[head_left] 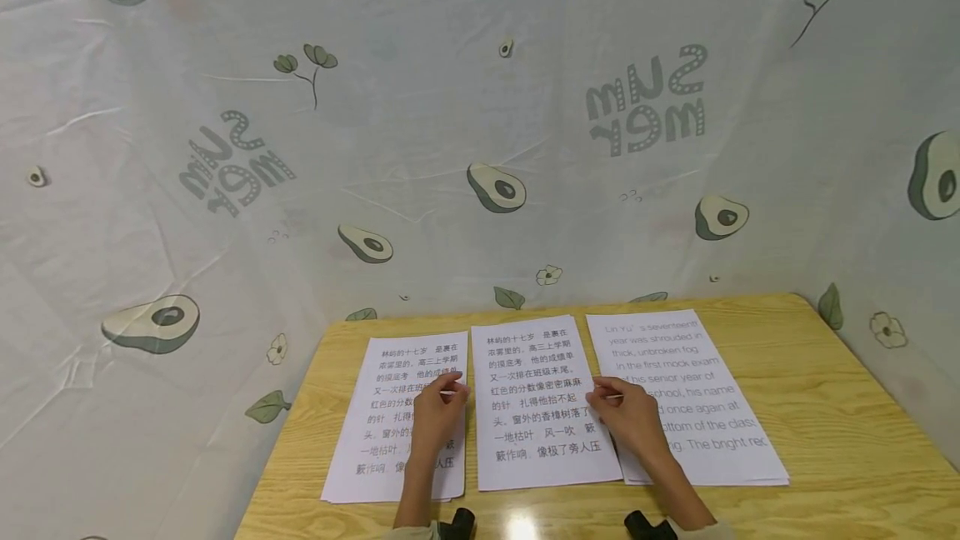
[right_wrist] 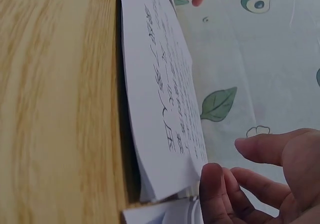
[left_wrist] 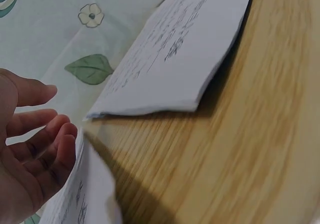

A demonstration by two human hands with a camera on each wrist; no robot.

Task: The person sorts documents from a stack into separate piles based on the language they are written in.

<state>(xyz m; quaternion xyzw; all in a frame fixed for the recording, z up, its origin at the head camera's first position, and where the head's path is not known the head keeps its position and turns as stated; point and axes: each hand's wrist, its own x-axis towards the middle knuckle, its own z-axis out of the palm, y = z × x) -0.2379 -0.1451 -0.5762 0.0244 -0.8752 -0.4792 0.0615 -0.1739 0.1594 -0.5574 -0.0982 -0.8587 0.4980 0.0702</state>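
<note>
“Lin Yu” on paper [head_left: 697, 398], “summer” backdrop [head_left: 435, 123]

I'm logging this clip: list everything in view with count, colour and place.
Left stack: 1, white paper, dark Chinese print, table's left
Middle stack: 1, same colours and script, centre
Right stack: 1, white paper, grey English print, right of centre
Table: 1, yellow-brown woodgrain, under the stacks
Cloth: panel count unclear, pale grey with greenish avocado, leaf and flower prints, behind the table
Wrist devices: 2, black, one per wrist
Sleeves: 2, pale, bottom edge
Left hand: 1, bare, over the left stack
Right hand: 1, bare, by the right stack
</note>
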